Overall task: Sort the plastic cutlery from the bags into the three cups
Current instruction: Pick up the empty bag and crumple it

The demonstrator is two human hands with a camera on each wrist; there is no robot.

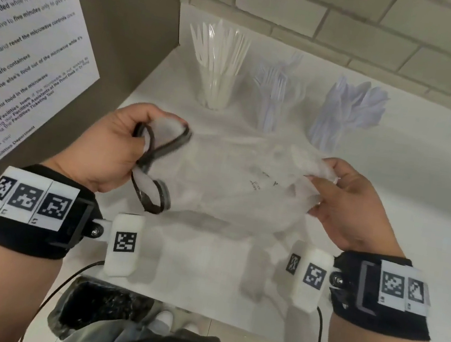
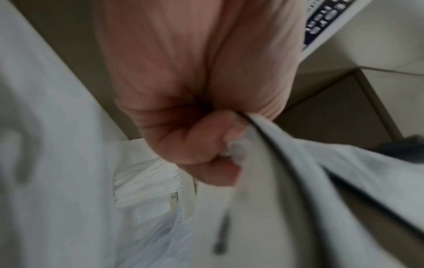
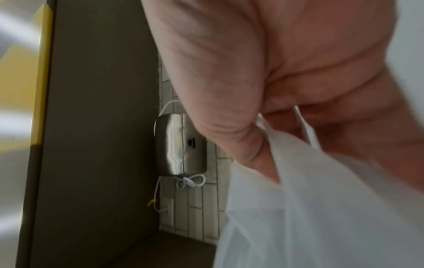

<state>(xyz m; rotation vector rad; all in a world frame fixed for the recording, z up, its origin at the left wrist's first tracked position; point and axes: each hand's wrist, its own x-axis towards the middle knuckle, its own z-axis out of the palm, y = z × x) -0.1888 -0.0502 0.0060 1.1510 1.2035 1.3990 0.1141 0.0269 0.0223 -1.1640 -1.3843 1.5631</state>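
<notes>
A clear plastic bag (image 1: 234,183) hangs stretched between both hands above the white counter (image 1: 389,194). My left hand (image 1: 123,150) grips its dark-edged end (image 1: 159,161), seen blurred in the left wrist view as grey film (image 2: 286,181) under curled fingers (image 2: 206,154). My right hand (image 1: 342,199) pinches the crumpled other end (image 1: 308,171); its fingers (image 3: 252,145) hold the film (image 3: 321,199). Behind stand three cups: white knives (image 1: 219,62), clear forks (image 1: 276,91), clear spoons (image 1: 349,107).
A brown cabinet side (image 1: 117,25) with a printed notice (image 1: 17,54) stands at the left. A tiled wall (image 1: 355,23) backs the counter. A steel wall unit with a white cord (image 3: 179,145) shows in the right wrist view. Dark bin liner (image 1: 100,310) lies below the counter edge.
</notes>
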